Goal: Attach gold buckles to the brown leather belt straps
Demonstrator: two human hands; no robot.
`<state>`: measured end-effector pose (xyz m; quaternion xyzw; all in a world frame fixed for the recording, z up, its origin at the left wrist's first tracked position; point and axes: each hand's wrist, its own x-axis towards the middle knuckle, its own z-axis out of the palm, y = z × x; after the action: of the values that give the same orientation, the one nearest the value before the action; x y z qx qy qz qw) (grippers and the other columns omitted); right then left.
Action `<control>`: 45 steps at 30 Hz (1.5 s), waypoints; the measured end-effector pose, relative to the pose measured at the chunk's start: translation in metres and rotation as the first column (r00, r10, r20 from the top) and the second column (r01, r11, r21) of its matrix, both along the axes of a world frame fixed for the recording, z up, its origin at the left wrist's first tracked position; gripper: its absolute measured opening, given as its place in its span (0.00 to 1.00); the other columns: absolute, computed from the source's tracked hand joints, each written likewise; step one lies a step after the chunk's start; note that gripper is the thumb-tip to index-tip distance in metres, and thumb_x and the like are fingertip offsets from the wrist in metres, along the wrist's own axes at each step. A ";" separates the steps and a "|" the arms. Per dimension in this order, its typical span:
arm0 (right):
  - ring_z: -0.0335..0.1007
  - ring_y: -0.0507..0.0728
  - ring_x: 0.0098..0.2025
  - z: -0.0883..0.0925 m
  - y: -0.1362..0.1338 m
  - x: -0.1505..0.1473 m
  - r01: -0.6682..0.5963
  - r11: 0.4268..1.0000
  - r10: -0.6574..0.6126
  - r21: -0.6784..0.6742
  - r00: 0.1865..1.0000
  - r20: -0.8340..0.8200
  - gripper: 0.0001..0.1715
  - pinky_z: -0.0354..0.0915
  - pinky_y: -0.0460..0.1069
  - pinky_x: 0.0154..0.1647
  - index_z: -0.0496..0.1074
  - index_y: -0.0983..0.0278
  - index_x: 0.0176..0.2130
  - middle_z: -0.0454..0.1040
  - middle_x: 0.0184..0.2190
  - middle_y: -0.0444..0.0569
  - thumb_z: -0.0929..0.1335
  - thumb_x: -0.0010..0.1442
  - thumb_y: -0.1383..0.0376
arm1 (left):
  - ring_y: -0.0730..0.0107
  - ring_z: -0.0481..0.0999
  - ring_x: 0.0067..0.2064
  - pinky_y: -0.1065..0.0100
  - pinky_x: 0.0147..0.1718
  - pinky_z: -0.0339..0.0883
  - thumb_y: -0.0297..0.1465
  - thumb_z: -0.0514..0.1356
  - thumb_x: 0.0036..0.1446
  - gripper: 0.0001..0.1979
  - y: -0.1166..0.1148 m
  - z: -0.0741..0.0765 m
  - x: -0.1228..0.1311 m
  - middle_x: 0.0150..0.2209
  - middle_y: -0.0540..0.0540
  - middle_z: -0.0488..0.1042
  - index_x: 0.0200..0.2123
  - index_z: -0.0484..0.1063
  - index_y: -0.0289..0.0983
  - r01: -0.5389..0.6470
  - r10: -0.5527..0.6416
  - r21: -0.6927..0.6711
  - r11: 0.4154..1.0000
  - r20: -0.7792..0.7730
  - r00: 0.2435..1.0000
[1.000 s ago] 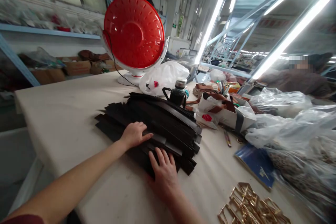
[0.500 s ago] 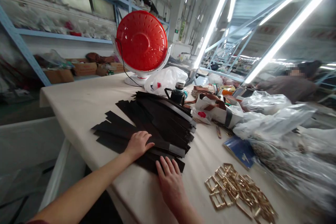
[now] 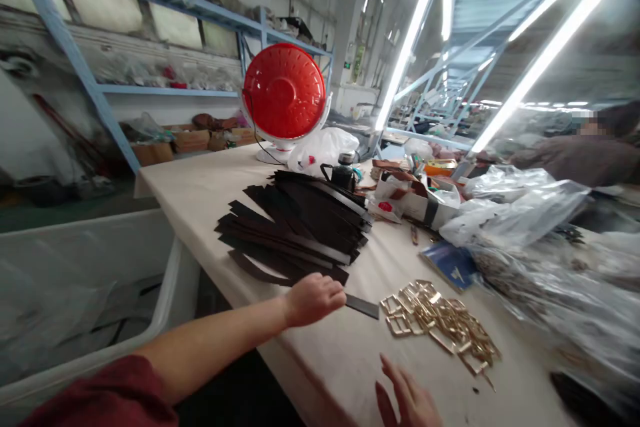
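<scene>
My left hand (image 3: pixel 316 300) is closed around a single dark strap (image 3: pixel 363 306), whose flat end sticks out to the right toward the buckles. The strap's other part trails left and curves beside the pile of black strips (image 3: pixel 310 220), which lie fanned and overlapping on the table. Near the front of the table, my right hand (image 3: pixel 407 397) is held with its fingers apart and nothing in them. Just beyond it lies a heap of gold-coloured metal buckles (image 3: pixel 440 320).
A red round heater (image 3: pixel 285 90) stands at the back of the cloth-covered table (image 3: pixel 200 177). Near it are a dark bottle (image 3: pixel 344 173), a blue booklet (image 3: pixel 450 265) and clear plastic bags (image 3: pixel 520 213). A white bin (image 3: pixel 170 293) stands left. A person (image 3: pixel 580 153) is at far right.
My left hand has pulled one strap off the pile, toward the right and nearer to me. My right hand has left the strips and moved right, below the buckles. The view has shifted slightly.
</scene>
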<state>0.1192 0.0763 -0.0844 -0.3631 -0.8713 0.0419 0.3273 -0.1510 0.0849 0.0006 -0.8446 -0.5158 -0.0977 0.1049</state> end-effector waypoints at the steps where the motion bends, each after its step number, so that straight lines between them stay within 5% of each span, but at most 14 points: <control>1: 0.74 0.57 0.29 0.007 -0.003 0.006 0.059 0.989 -0.062 -0.138 0.998 -0.018 0.24 0.69 0.50 0.27 0.59 0.62 0.53 0.76 0.33 0.51 0.61 0.58 0.60 | 0.68 0.70 0.37 0.66 0.35 0.60 0.30 0.50 0.60 0.05 -0.007 -0.005 0.025 0.36 0.49 0.71 0.37 0.65 0.42 0.048 -0.048 -0.023 0.999 0.010 0.999; 3: 0.73 0.56 0.27 0.021 -0.010 0.017 0.202 0.908 -0.225 -0.367 0.974 -0.021 0.26 0.68 0.48 0.25 0.58 0.68 0.55 0.75 0.31 0.51 0.58 0.60 0.57 | 0.69 0.70 0.37 0.67 0.35 0.61 0.33 0.52 0.59 0.04 -0.020 -0.017 0.068 0.36 0.50 0.72 0.35 0.65 0.41 0.105 -0.101 -0.069 0.992 0.049 0.994; 6: 0.72 0.56 0.30 0.033 -0.015 0.037 0.297 0.827 -0.328 -0.477 0.944 0.018 0.24 0.67 0.49 0.31 0.63 0.68 0.50 0.75 0.32 0.52 0.58 0.60 0.56 | 0.63 0.71 0.39 0.64 0.37 0.63 0.42 0.58 0.52 0.14 -0.029 -0.029 0.105 0.38 0.45 0.72 0.35 0.66 0.38 0.116 -0.100 -0.114 0.987 0.139 0.985; 12: 0.69 0.53 0.36 0.033 0.007 0.109 0.451 0.817 -0.482 -0.359 0.876 0.004 0.16 0.64 0.47 0.39 0.68 0.66 0.44 0.73 0.36 0.51 0.58 0.60 0.65 | 0.58 0.70 0.45 0.59 0.45 0.63 0.37 0.54 0.56 0.17 -0.001 -0.051 0.117 0.44 0.41 0.72 0.47 0.67 0.36 0.047 -0.006 -0.187 0.981 0.212 0.977; 18: 0.67 0.55 0.37 0.037 0.039 0.210 0.722 0.644 -0.731 -0.252 0.678 0.075 0.14 0.63 0.48 0.41 0.69 0.68 0.41 0.70 0.38 0.53 0.60 0.57 0.67 | 0.55 0.70 0.46 0.56 0.45 0.64 0.45 0.51 0.54 0.22 0.009 -0.074 0.119 0.44 0.42 0.73 0.46 0.70 0.38 -0.001 0.035 -0.151 0.988 0.224 0.974; 23: 0.66 0.58 0.40 0.036 0.052 0.269 0.839 0.493 -0.839 -0.230 0.528 0.128 0.16 0.60 0.51 0.43 0.67 0.70 0.42 0.67 0.40 0.58 0.60 0.57 0.64 | 0.54 0.71 0.44 0.55 0.44 0.65 0.45 0.50 0.54 0.23 0.011 -0.073 0.121 0.43 0.41 0.74 0.44 0.72 0.37 -0.018 0.055 -0.172 0.985 0.215 0.975; 30: 0.68 0.57 0.43 0.032 0.064 0.262 0.804 0.515 -0.778 -0.296 0.584 0.233 0.17 0.59 0.47 0.43 0.67 0.66 0.45 0.71 0.41 0.54 0.64 0.55 0.63 | 0.54 0.72 0.44 0.56 0.44 0.65 0.45 0.50 0.53 0.22 0.009 -0.066 0.124 0.43 0.43 0.74 0.43 0.72 0.38 -0.021 0.054 -0.143 0.989 0.226 0.973; 34: 0.70 0.59 0.38 0.033 0.058 0.253 0.842 0.449 -0.817 -0.299 0.522 0.246 0.27 0.61 0.48 0.37 0.58 0.69 0.53 0.73 0.39 0.57 0.63 0.56 0.60 | 0.55 0.71 0.45 0.57 0.45 0.64 0.45 0.50 0.54 0.23 0.007 -0.067 0.124 0.44 0.42 0.73 0.45 0.71 0.37 -0.030 0.056 -0.132 0.991 0.197 0.979; 38: 0.71 0.58 0.35 0.033 0.046 0.259 0.853 0.409 -0.830 -0.324 0.495 0.256 0.19 0.61 0.47 0.34 0.65 0.67 0.46 0.74 0.33 0.52 0.61 0.57 0.59 | 0.56 0.71 0.46 0.58 0.46 0.64 0.44 0.49 0.55 0.23 0.006 -0.068 0.123 0.45 0.41 0.72 0.46 0.70 0.37 -0.025 0.049 -0.132 0.991 0.180 0.983; 42: 0.71 0.54 0.39 0.032 0.035 0.266 0.827 0.446 -0.799 -0.343 0.540 0.264 0.18 0.61 0.45 0.39 0.68 0.64 0.45 0.75 0.38 0.50 0.56 0.61 0.64 | 0.56 0.70 0.45 0.57 0.46 0.64 0.44 0.48 0.56 0.22 0.005 -0.068 0.125 0.45 0.42 0.72 0.46 0.69 0.38 -0.036 0.055 -0.116 0.993 0.171 0.984; 45: 0.69 0.53 0.43 0.030 0.033 0.266 0.843 0.418 -0.804 -0.340 0.517 0.293 0.21 0.60 0.45 0.42 0.64 0.65 0.51 0.73 0.43 0.51 0.57 0.59 0.68 | 0.57 0.71 0.45 0.58 0.45 0.65 0.45 0.46 0.56 0.22 0.005 -0.066 0.126 0.44 0.44 0.73 0.45 0.69 0.41 -0.046 0.063 -0.103 0.994 0.171 0.983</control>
<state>0.3856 0.1089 -0.0545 -0.8080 -0.5591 0.0572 0.1767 -0.0251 0.0895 -0.0657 -0.8226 -0.5501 -0.1425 0.0202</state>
